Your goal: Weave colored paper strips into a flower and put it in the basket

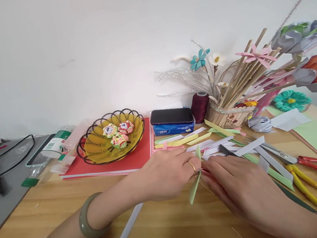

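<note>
My left hand (167,175), with a gold ring and a green bangle on the wrist, pinches one end of a light green paper strip (196,183) over the wooden table (71,211). My right hand (237,188) meets it from the right, fingers closed on the same strip. A white paper strip (127,231) lies under my left forearm. Several loose green, white, yellow and pink paper strips (209,141) lie just beyond both hands.
A wire basket (90,139) with three paper roses sits on a red book (134,158). Behind are a blue tin (172,121), a maroon thread spool (200,106), and a stick holder with paper flowers (229,112). Scissors (310,162) lie right. A plastic bottle (53,150) lies left.
</note>
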Demonstrator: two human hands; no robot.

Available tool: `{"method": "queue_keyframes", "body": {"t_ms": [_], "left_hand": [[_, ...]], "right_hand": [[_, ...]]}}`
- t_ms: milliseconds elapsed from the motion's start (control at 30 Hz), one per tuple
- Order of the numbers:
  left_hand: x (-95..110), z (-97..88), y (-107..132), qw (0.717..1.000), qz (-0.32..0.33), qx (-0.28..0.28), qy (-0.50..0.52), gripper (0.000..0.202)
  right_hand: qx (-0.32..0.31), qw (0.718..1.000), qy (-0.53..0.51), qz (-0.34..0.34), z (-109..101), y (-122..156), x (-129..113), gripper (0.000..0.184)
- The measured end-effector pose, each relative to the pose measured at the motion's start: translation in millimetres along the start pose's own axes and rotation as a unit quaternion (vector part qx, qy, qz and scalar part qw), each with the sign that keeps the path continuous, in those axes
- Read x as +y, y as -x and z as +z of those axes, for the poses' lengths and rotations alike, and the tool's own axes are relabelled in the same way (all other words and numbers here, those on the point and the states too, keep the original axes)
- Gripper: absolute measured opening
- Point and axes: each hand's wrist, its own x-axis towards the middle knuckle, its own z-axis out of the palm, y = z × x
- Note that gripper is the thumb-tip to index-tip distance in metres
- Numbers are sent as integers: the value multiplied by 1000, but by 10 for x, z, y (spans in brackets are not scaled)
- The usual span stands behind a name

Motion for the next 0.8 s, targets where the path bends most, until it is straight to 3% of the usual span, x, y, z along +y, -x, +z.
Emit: {"method": "queue_keyframes", "body": {"t_ms": [100,300,467,633,800], "left_hand": [[0,-28,-7,1000,-6,-2,18,19],[-1,-42,-9,997,24,73,-16,23],[2,25,0,996,40,73,24,28],[-125,31,-23,995,-31,41,90,29],[-199,-158,-37,978,-53,5,204,27]], "right_hand": [[0,1000,-11,-9,-15,13,24,22],[3,997,-72,-16,-93,48,20,21],[38,996,-68,-41,-44,63,18,22],[-14,989,-132,72,-83,-3,94,13],[-94,956,-241,138,-254,-79,106,21]]}}
